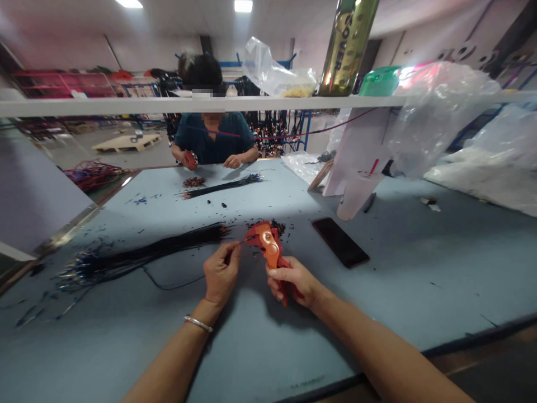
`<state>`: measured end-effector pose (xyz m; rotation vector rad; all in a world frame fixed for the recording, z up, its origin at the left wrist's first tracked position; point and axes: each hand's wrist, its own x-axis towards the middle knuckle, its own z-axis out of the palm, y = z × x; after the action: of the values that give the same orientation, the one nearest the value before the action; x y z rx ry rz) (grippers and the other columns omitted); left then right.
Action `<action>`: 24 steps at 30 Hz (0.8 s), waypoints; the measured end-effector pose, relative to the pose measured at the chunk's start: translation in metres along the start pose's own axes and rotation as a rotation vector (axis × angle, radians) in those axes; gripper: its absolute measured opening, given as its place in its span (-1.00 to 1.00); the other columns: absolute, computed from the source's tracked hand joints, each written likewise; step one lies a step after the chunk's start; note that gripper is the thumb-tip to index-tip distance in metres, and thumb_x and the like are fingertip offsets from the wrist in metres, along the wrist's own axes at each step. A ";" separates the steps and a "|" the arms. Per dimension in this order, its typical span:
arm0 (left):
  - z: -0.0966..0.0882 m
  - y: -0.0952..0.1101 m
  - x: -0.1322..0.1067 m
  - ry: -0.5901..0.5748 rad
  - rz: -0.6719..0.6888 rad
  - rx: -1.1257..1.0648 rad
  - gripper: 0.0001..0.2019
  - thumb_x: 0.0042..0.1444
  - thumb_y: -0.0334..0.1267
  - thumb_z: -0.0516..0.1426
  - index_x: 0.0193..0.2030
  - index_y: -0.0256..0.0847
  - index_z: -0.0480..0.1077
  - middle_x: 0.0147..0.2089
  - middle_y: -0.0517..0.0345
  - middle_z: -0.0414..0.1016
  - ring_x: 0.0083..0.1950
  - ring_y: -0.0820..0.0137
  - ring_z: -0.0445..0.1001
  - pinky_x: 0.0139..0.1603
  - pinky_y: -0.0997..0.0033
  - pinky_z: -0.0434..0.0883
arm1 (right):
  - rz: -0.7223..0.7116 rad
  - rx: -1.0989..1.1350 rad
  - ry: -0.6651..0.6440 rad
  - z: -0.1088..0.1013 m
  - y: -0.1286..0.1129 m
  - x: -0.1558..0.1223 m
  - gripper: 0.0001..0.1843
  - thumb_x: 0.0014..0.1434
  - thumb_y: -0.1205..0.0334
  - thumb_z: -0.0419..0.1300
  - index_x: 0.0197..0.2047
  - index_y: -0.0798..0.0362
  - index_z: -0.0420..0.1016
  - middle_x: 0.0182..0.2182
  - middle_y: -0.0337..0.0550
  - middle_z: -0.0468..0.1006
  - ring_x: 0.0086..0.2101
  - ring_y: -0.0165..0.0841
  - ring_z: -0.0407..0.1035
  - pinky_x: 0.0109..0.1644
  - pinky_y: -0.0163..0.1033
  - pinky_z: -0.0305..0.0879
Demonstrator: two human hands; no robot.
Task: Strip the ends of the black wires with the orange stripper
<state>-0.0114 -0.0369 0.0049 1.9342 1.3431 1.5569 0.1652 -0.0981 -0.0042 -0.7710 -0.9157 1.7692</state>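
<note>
My right hand (pixel 293 282) is wrapped round the handles of an orange-red wire stripper (pixel 268 240), whose jaws point left and up. Pinched in my left hand (pixel 222 271) is a thin black wire (pixel 176 288); its end reaches the jaws of the stripper. The rest of that wire loops down to the left over the table. Beside my left hand lies a long bundle of black wires (pixel 155 249), with blue and silvery ends at its left. Behind the stripper sits a small heap of dark cut scraps (pixel 277 226).
A black phone (pixel 340 242) lies right of the stripper, near a plastic cup with a straw (pixel 356 196). Across the blue-grey table (pixel 419 280) a co-worker (pixel 213 134) sits behind another wire bundle (pixel 222 186). A white shelf (pixel 146 104) crosses above, bearing a bottle (pixel 347 50) and plastic bags.
</note>
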 end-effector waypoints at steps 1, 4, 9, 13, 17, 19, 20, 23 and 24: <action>0.000 0.000 0.000 0.009 -0.016 0.012 -0.77 0.10 -0.15 0.13 -0.35 -0.24 0.54 -0.49 0.19 0.53 -0.53 0.51 0.35 -0.45 0.58 0.31 | 0.000 0.040 0.001 -0.002 -0.001 0.000 -0.70 -0.08 0.14 0.35 -0.44 0.09 0.32 -0.68 -0.36 0.36 -0.72 -0.51 0.22 -0.67 -0.42 0.13; -0.001 -0.002 0.001 0.014 -0.038 0.034 -0.75 0.09 -0.13 0.12 -0.37 -0.25 0.53 -0.54 0.22 0.48 -0.56 0.52 0.28 -0.48 0.58 0.27 | 0.026 0.162 -0.006 -0.005 -0.004 0.001 -0.72 -0.07 0.17 0.33 -0.31 0.12 0.40 -0.58 -0.28 0.44 -0.62 -0.44 0.35 -0.51 -0.33 0.31; -0.001 -0.005 0.002 -0.025 -0.073 0.058 -0.74 0.08 -0.11 0.11 -0.39 -0.25 0.53 -0.60 0.25 0.40 -0.57 0.52 0.25 -0.51 0.58 0.23 | 0.042 0.315 -0.015 -0.011 -0.001 0.006 -0.75 -0.01 0.24 0.27 -0.22 0.13 0.47 -0.38 -0.15 0.56 -0.39 -0.29 0.49 -0.24 -0.16 0.42; -0.001 -0.007 0.003 -0.033 -0.092 0.082 -0.74 0.06 -0.10 0.11 -0.40 -0.25 0.52 -0.63 0.28 0.32 -0.59 0.52 0.20 -0.55 0.58 0.19 | 0.055 0.395 0.013 -0.016 0.003 0.010 -0.80 0.05 0.29 0.21 -0.21 0.13 0.49 -0.36 -0.16 0.57 -0.37 -0.31 0.48 -0.22 -0.17 0.41; 0.000 -0.007 0.004 -0.054 -0.110 0.071 -0.73 0.05 -0.09 0.11 -0.42 -0.24 0.51 -0.64 0.28 0.31 -0.59 0.51 0.21 -0.55 0.58 0.20 | 0.037 0.416 0.025 -0.018 0.003 0.010 -0.79 0.04 0.33 0.20 -0.20 0.12 0.49 -0.35 -0.17 0.57 -0.33 -0.30 0.49 -0.16 -0.14 0.41; 0.000 -0.007 0.004 -0.061 -0.118 0.060 -0.72 0.05 -0.08 0.10 -0.42 -0.24 0.51 -0.64 0.28 0.31 -0.59 0.51 0.21 -0.54 0.57 0.20 | 0.019 0.392 0.020 -0.016 0.003 0.009 -0.75 0.02 0.32 0.23 -0.18 0.12 0.48 -0.35 -0.17 0.56 -0.33 -0.30 0.49 -0.15 -0.13 0.41; 0.000 -0.008 0.004 -0.061 -0.124 0.058 -0.72 0.04 -0.08 0.10 -0.42 -0.25 0.51 -0.64 0.28 0.31 -0.59 0.51 0.21 -0.54 0.57 0.20 | 0.008 0.363 0.016 -0.015 0.003 0.008 -0.72 0.00 0.31 0.25 -0.16 0.12 0.46 -0.35 -0.17 0.56 -0.33 -0.30 0.49 -0.16 -0.14 0.41; 0.000 -0.009 0.004 -0.074 -0.138 0.067 -0.72 0.05 -0.09 0.10 -0.41 -0.25 0.52 -0.63 0.28 0.33 -0.58 0.51 0.22 -0.53 0.56 0.20 | -0.020 0.187 -0.018 -0.009 0.003 0.005 -0.62 -0.06 0.31 0.32 -0.12 0.12 0.44 -0.36 -0.16 0.56 -0.35 -0.30 0.51 -0.24 -0.18 0.41; 0.000 -0.010 0.004 -0.082 -0.141 0.069 -0.72 0.05 -0.09 0.10 -0.40 -0.26 0.52 -0.62 0.27 0.34 -0.58 0.51 0.22 -0.52 0.56 0.20 | -0.023 0.118 -0.042 -0.006 0.003 0.003 -0.60 -0.07 0.31 0.34 -0.11 0.13 0.44 -0.35 -0.15 0.56 -0.37 -0.30 0.50 -0.27 -0.20 0.41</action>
<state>-0.0160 -0.0290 0.0003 1.8765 1.4813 1.3680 0.1678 -0.0946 -0.0104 -0.6478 -0.8363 1.8076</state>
